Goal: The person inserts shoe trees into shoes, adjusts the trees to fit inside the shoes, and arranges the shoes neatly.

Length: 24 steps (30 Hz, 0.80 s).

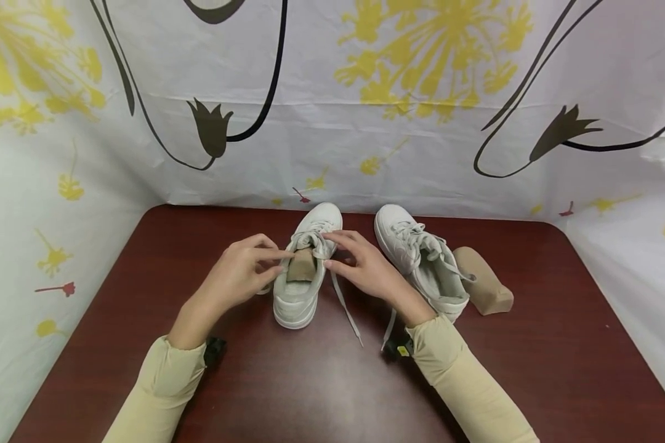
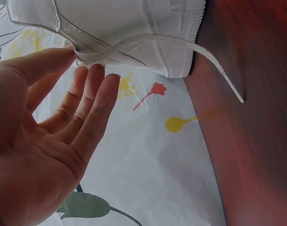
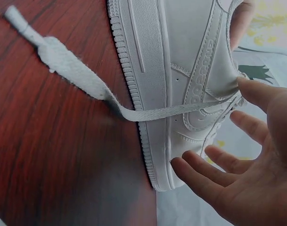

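A white lace-up sneaker (image 1: pixel 295 311) stands on the table, toe away from me, with a tan moulded insert (image 1: pixel 302 266) in its opening. At the sneaker's left side my left hand (image 1: pixel 246 267) pinches the opening's edge between thumb and index finger; the other fingers hang below a lace (image 2: pixel 157 38) in the left wrist view. From the right, my right hand (image 1: pixel 366 267) touches the lacing and the edge with thumb and fingertips, its fingers spread apart. A loose lace (image 3: pixel 157 113) crosses the sneaker's side in the right wrist view.
A second white sneaker (image 1: pixel 396 237) stands to the right, its laces loose and its opening unfilled. Beside it lies another tan moulded insert (image 1: pixel 482 280). The dark red wooden table (image 1: pixel 310 381) meets a patterned white cloth (image 1: pixel 310 141) behind and at both sides.
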{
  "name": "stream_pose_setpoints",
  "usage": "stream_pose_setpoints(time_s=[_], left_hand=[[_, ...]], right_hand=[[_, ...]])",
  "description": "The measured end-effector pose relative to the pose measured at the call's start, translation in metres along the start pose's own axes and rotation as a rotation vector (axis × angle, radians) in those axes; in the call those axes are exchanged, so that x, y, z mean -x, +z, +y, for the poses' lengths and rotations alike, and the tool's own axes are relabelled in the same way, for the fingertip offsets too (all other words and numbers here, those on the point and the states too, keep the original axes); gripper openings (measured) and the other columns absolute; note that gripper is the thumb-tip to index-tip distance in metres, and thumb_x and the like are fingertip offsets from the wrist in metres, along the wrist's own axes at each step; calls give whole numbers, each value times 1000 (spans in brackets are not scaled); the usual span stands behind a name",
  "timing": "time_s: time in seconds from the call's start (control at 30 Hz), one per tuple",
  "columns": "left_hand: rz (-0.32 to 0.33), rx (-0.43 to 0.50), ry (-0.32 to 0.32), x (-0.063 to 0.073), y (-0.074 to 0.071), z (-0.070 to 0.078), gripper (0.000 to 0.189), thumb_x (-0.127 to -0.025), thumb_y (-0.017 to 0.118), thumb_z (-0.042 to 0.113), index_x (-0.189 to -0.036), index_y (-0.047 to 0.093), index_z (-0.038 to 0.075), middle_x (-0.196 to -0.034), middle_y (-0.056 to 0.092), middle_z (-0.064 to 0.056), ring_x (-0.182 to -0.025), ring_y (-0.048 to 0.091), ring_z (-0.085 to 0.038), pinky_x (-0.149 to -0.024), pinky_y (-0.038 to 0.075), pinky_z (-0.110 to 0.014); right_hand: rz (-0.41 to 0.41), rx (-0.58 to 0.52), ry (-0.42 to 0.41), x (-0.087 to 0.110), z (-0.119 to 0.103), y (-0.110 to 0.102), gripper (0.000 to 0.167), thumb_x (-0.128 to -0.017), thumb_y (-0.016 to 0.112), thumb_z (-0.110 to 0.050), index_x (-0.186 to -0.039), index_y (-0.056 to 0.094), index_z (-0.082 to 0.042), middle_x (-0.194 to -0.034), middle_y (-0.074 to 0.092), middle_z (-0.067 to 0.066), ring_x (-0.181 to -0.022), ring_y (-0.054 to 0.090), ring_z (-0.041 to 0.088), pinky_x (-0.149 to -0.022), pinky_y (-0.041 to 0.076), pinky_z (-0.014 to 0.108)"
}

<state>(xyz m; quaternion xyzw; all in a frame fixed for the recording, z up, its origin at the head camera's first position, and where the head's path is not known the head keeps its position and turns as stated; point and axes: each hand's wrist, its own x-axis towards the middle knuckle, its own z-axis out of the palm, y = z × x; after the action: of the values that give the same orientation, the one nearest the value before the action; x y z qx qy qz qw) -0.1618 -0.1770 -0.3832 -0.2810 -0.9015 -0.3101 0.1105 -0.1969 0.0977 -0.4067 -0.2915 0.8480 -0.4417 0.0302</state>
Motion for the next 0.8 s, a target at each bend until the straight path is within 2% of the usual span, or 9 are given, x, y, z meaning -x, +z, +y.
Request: stream_pose_setpoints(time_s=[0.23, 0.37, 0.43, 0.53, 0.67, 0.8], left_hand=[[-21, 14, -11, 0, 0, 2, 31, -82, 80, 7, -110, 79, 21, -87, 60, 7, -64, 54, -5, -56, 46, -25], [-8, 54, -40, 0, 2, 1, 27, -81, 81, 6, -107, 77, 15, -96, 61, 4, -79, 64, -9, -64, 54, -25], [-9, 99, -68, -1, 3, 1, 26, -82, 80, 5, -106, 73, 11, -102, 61, 1, -90, 68, -14, -69, 57, -26], [-37, 181, -126, -2, 5, 1, 30, -83, 78, 2, -107, 64, 9, -110, 63, -4, -98, 69, -22, -73, 59, -32], [-64, 245, -187, -1, 8, 0, 42, -85, 75, 1, -122, 55, 6, -121, 64, -13, -101, 70, -29, -78, 59, -42], [-92, 217, -201, 0, 9, -1, 52, -89, 71, 5, -137, 51, 5, -131, 62, -17, -106, 68, -31, -87, 56, -47]], right_hand=[[-12, 38, 32, 2, -2, -1, 52, -94, 70, -26, -143, 54, -16, -141, 50, 8, -122, 56, 36, -93, 51, 50], [-30, 21, 47, 4, -3, 1, 56, -94, 70, -26, -146, 50, -16, -142, 48, 9, -120, 58, 36, -93, 52, 48], [-34, 20, 54, 5, -2, 3, 59, -94, 70, -26, -147, 47, -16, -142, 47, 10, -118, 60, 35, -92, 53, 47], [-35, 11, 61, 7, -3, 6, 63, -94, 70, -26, -150, 43, -15, -145, 44, 11, -117, 61, 35, -92, 53, 45], [-30, -24, 65, 8, -6, 11, 64, -95, 69, -25, -151, 40, -13, -147, 40, 12, -116, 61, 37, -94, 53, 46], [-15, -37, 76, 10, -9, 14, 64, -95, 69, -23, -152, 39, -13, -147, 40, 12, -115, 61, 39, -95, 52, 47]])
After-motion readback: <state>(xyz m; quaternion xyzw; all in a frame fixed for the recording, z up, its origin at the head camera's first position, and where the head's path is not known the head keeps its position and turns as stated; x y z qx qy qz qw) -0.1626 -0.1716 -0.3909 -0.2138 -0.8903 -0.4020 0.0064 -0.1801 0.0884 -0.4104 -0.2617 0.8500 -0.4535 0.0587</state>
